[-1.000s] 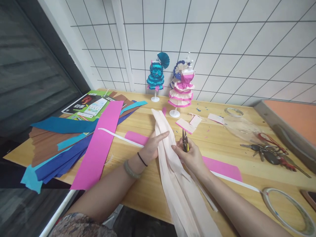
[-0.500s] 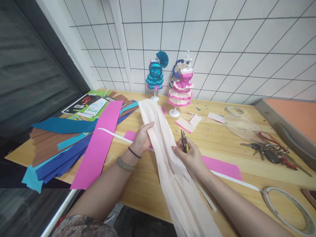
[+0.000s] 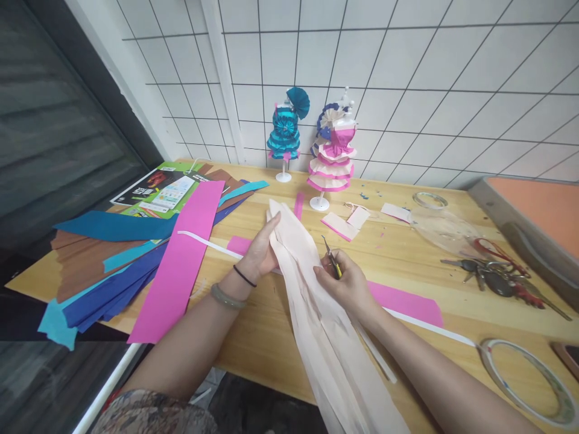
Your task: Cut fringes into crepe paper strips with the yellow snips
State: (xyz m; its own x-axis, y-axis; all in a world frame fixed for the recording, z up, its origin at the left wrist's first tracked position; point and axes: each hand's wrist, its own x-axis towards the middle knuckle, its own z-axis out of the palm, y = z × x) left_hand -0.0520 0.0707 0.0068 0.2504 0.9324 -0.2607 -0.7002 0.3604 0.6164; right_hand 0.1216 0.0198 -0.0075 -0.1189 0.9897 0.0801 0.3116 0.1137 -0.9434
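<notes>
A long, folded cream crepe paper [image 3: 316, 307] runs from the middle of the table down past the front edge. My left hand [image 3: 262, 250] grips its left side near the far end, thumb on top. On the right side, my right hand [image 3: 346, 280] touches the paper with its thumb and holds small scissors [image 3: 333, 260] with yellow on the handles, blades pointing away. Beneath the hands lies a pink strip [image 3: 407, 301] with a white tape [image 3: 434, 327] along it. Another pink strip [image 3: 181, 259] lies to the left.
Two small dress stands, one teal [image 3: 284, 135] and one pink and cream [image 3: 333, 160], are at the back. Blue and brown papers [image 3: 117, 229] lie left. Keys [image 3: 497, 283], a tape roll [image 3: 529, 386] and an orange-lined tray [image 3: 534, 211] are right.
The far end of the cream paper has drawn in toward me and narrowed between my hands. The scissors have tilted to the left in my right hand. The view has shifted slightly.
</notes>
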